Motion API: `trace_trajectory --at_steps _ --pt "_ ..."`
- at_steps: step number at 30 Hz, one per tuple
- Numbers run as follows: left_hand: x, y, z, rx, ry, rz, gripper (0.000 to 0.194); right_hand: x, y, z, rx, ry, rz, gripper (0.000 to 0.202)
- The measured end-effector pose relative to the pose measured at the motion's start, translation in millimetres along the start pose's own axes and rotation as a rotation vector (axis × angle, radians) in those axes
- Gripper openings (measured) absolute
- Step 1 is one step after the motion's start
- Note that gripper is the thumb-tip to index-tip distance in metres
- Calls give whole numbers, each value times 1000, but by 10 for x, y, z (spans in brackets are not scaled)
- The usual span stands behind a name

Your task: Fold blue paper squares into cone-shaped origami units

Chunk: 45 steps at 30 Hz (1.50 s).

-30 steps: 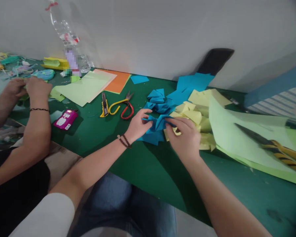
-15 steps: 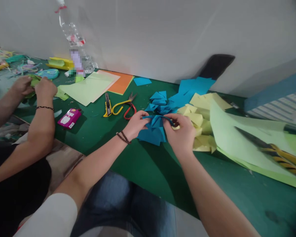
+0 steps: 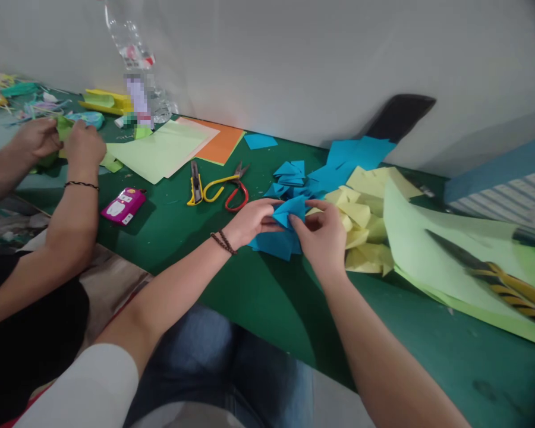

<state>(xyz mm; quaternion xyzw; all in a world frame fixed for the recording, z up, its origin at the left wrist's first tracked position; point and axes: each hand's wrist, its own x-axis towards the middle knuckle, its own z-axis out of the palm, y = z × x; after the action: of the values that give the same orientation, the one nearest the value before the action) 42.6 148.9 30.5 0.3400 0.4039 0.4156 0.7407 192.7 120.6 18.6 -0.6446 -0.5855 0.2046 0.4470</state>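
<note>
Between my two hands is a piece of folded blue paper (image 3: 290, 211), its pointed flap facing me. My left hand (image 3: 252, 223) grips its left side, with a dark beaded bracelet on the wrist. From the right, my right hand (image 3: 323, 235) pinches it, thumb on the front. Flat blue sheets (image 3: 276, 244) lie on the table just below. Behind my hands sit several folded blue pieces (image 3: 290, 172). Folded yellow papers (image 3: 361, 220) are heaped beside my right hand.
A co-worker's hands (image 3: 82, 142) hold green paper at the left. Pliers with red and yellow handles (image 3: 232, 187), a yellow cutter (image 3: 195, 184) and a magenta box (image 3: 123, 205) lie on the green table (image 3: 232, 291). Scissors (image 3: 494, 270) rest on green sheets (image 3: 432, 238). A plastic bottle (image 3: 134, 53) stands behind.
The blue paper between my hands has turned from nearly edge-on to show a pointed, folded face. My right thumb now presses on its front. The view has shifted slightly.
</note>
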Motion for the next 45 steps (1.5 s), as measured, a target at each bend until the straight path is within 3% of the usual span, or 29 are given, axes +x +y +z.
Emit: trace_trajectory --at_steps 5,13,20,23,33,39,45 --pt "18 -4 -48 -21 8 -10 25 18 43 -47 -79 -46 -36 50" --pt "42 -44 -63 6 -28 -27 18 28 -3 -131 -161 -52 -64 45" --pt "79 -48 -167 -7 -221 -26 14 49 -17 -164 -71 -61 -16 38" --pt "111 -55 -193 -21 -237 -33 7 52 -28 -162 -52 -66 1 35" --pt "136 -115 -190 -18 -292 38 13 50 0 -105 -76 -71 12 36" --pt "55 -82 -108 86 -227 46 26 33 21 -79 -132 -76 -10 33" --pt "53 -81 -100 214 -166 70 13 36 -8 -79 -144 20 -176 25"
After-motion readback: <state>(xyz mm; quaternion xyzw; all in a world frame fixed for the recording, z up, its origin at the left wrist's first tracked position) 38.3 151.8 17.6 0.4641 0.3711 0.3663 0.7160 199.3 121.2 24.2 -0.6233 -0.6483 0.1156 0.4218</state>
